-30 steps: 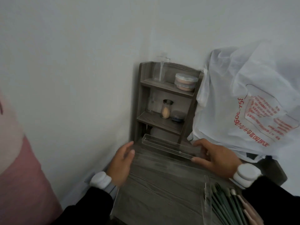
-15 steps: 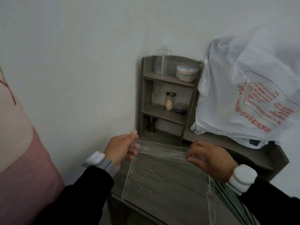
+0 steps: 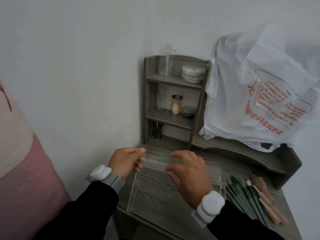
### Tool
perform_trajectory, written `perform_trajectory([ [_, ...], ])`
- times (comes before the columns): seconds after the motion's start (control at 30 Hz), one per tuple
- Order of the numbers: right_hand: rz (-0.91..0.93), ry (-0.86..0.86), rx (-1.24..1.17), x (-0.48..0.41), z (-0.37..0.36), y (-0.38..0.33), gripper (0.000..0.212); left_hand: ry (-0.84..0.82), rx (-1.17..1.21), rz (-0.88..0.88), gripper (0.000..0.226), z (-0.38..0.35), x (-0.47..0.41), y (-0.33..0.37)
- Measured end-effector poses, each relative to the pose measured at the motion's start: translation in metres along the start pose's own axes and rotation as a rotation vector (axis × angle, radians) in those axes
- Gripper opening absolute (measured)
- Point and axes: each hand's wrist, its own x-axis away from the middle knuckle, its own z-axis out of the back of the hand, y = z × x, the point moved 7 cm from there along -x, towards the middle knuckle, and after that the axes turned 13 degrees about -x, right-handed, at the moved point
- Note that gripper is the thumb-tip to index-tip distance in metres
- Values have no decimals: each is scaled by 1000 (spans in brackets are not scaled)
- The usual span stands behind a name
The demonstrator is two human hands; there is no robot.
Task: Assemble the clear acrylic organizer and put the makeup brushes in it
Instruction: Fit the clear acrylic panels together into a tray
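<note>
A clear acrylic strip is held level over the grey desk, between both hands. My left hand pinches its left end with curled fingers. My right hand grips the strip's right part from above, fingers bent over its edges. Below them lies a clear acrylic frame with an upright left side panel and a right side panel. Several makeup brushes, green and pink handled, lie on the desk right of the frame.
A small grey shelf unit with a clear bottle, round compacts and a jar stands in the corner. A white plastic bag with red print fills the right back. A pink cloth is at the left. The desk's front edge runs below my wrists.
Both hands drew the acrylic strip nearer and lifted it off the back of the desk. My left hand took hold of its left end, and my right hand slid leftward along it.
</note>
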Motion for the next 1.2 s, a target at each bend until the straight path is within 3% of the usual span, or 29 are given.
perform_trajectory([
  [0.13,47,4,71,-2,-2,-5,5,153,-281,-97,41,15,-7,-3],
  [0.2,65,-10,101,0,-1,-2,4,202,-327,-88,36,25,-12,-9],
  [0.4,-1,-159,52,6,-19,14,9,25,-226,80,41,9,-14,-38],
  [0.63,-45,-135,-19,1,-33,18,11,-85,-229,92,35,-2,-14,-46],
  [0.7,-60,-118,-48,0,-34,22,8,-98,-204,97,18,-3,-12,-44],
  [1.07,-89,-131,-71,3,-45,25,12,-131,-137,109,25,-6,-14,-52],
  [1.2,-87,-130,-71,3,-45,22,12,-130,15,160,24,-11,-8,-54],
])
